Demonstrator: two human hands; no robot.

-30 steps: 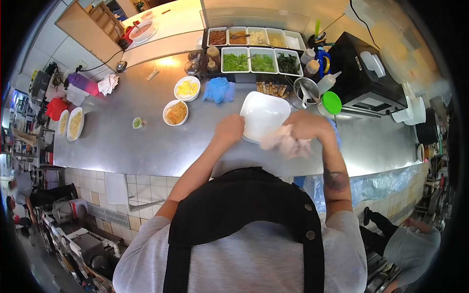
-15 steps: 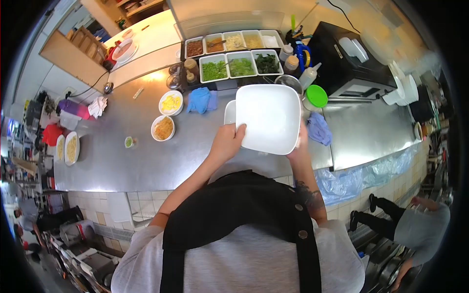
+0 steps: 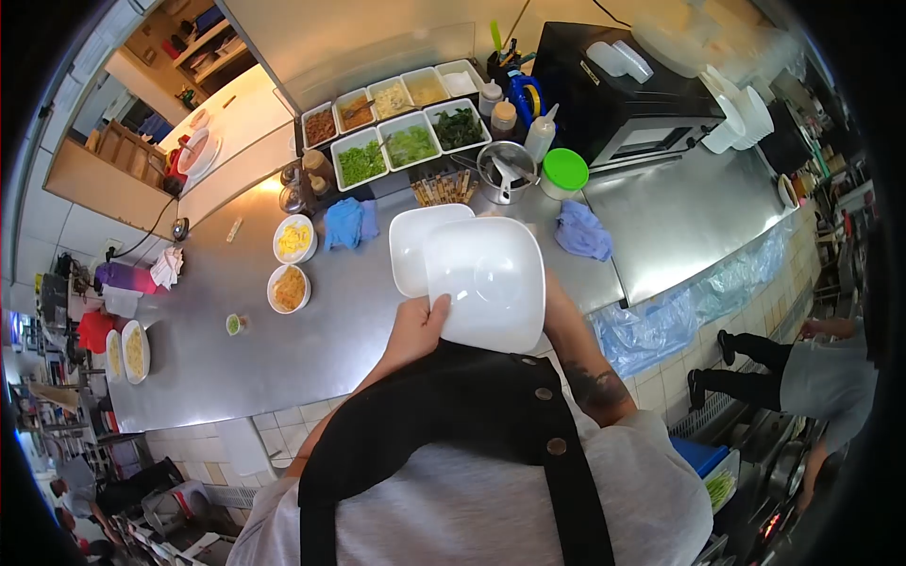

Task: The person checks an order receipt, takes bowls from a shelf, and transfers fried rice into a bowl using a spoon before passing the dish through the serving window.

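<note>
My left hand [image 3: 415, 324] is closed on the near left rim of a white squarish bowl [image 3: 491, 283], its thumb over the edge. The bowl is held tilted in front of my apron, with nothing in it. Partly behind it, a second white squarish bowl [image 3: 412, 247] shows its left part; whether it rests on the counter I cannot tell. My right forearm [image 3: 580, 349] reaches up along the right side of the held bowl. The right hand itself is hidden behind that bowl, so its fingers do not show.
On the steel counter [image 3: 311, 358] stand small bowls of yellow food [image 3: 294, 240] and shredded orange food [image 3: 289, 289], blue cloths [image 3: 344, 224] and a purple cloth [image 3: 583, 231]. Food trays [image 3: 409, 139], a metal pot [image 3: 508, 189], a green-lidded tub [image 3: 565, 172] and a black oven [image 3: 623, 104] line the back. A co-worker [image 3: 821, 377] stands right.
The held bowl has come closer to my body and tilted. More of the second bowl now shows. My right hand has gone behind the held bowl. The view has turned to the right.
</note>
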